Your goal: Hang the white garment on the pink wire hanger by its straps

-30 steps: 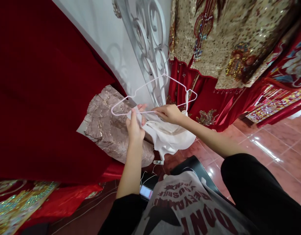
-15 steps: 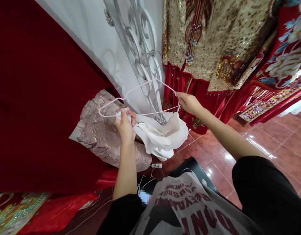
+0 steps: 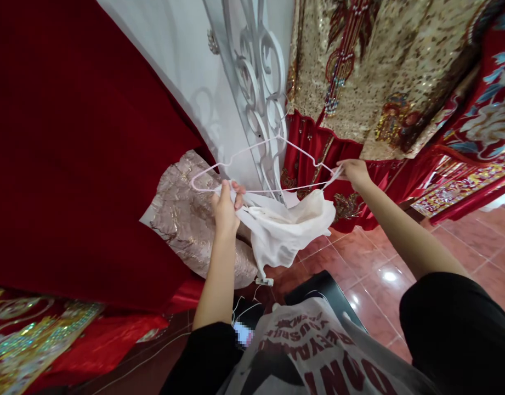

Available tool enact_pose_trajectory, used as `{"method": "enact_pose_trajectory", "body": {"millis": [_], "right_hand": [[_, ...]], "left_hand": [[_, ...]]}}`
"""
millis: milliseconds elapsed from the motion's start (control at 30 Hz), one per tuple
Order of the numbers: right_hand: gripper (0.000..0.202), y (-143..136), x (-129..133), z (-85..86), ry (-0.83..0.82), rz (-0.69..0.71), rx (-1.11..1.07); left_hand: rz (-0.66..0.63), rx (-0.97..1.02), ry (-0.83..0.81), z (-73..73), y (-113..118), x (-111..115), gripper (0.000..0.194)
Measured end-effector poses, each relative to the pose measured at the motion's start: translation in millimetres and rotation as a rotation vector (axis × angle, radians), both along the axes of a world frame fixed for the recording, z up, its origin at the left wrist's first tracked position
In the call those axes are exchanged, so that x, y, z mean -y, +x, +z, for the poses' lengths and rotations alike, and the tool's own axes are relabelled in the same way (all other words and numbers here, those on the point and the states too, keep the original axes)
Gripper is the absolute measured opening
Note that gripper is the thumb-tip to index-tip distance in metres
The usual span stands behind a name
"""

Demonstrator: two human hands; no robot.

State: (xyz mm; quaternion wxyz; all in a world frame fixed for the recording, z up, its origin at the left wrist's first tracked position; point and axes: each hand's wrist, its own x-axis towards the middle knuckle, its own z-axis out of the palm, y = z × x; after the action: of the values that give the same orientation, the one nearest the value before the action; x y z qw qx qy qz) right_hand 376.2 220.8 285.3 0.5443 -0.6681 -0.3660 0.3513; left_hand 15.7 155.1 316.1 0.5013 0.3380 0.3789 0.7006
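Note:
A thin pale pink clothes hanger (image 3: 252,147) stretches between my hands, with its hook against the white scrollwork. My left hand (image 3: 226,206) is closed around the hanger's lower bar and the gathered edge of a white garment (image 3: 293,227), thumb on top. At the hanger's right end, my right hand (image 3: 355,173) pinches a thin white strap of that garment and pulls it outward. The garment hangs in loose folds below the bar between both hands. Whether the right fingers also touch the hanger's tip cannot be made out.
White metal scrollwork (image 3: 252,93) stands just beyond the hanger. A pink-beige textured fabric (image 3: 186,214) and a dark red drape (image 3: 83,164) are on the left. Gold sequined clothing (image 3: 384,71) hangs on the right. Below lie a power strip (image 3: 264,282), a phone (image 3: 243,333) and cables.
My right hand has moved right, from the hanger's shoulder to past its end, drawing the strap outward. The garment is stretched wider, while the left hand keeps its grip.

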Motion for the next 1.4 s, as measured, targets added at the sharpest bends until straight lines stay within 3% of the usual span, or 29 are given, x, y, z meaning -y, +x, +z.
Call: {"method": "enact_pose_trajectory", "body": {"millis": [133, 267, 367, 500, 600, 667, 833, 967, 1200, 1300, 1400], "right_hand": [[0.029, 0, 20, -35.1, -0.021, 0.084, 0.024], [0.036, -16, 38, -50.0, 0.032, 0.115, 0.037], [0.046, -35, 51, -45.6, 0.078, 0.202, -0.085], [0.036, -71, 69, -28.1, 0.062, 0.552, -0.262], [0.032, -103, 79, -19.4, 0.044, 0.732, -0.270], [0.033, -125, 83, -19.6, 0.023, 0.850, -0.231], [0.035, -171, 91, -31.1, 0.063, 1.095, -0.059], [0.038, -190, 93, -36.4, 0.029, 1.087, -0.119], [0.031, -193, 104, -37.8, -0.007, 1.035, -0.127], [0.032, -197, 110, -38.3, 0.056, 0.961, -0.148], [0.033, -198, 111, -35.3, 0.088, 0.841, -0.229]], "left_hand": [[-0.058, 0.009, -0.082, -10.5, 9, 0, 0.045], [0.008, 0.025, -0.050, -23.1, 12, 2, 0.031], [0.065, 0.011, -0.033, -34.4, 4, 7, 0.028], [0.140, 0.010, -0.131, -54.8, -11, 18, 0.033], [0.194, 0.053, -0.229, -67.7, -15, 31, 0.029], [0.156, 0.068, -0.265, -71.0, -11, 43, 0.028], [-0.160, -0.017, -0.267, -64.0, 7, 70, 0.036], [-0.246, -0.143, -0.214, -62.9, 11, 82, 0.033], [-0.312, -0.211, -0.216, -62.9, 1, 91, 0.041], [-0.259, -0.171, -0.228, -56.8, 0, 90, 0.042], [-0.141, -0.161, -0.247, -58.3, -18, 87, 0.046]]}}
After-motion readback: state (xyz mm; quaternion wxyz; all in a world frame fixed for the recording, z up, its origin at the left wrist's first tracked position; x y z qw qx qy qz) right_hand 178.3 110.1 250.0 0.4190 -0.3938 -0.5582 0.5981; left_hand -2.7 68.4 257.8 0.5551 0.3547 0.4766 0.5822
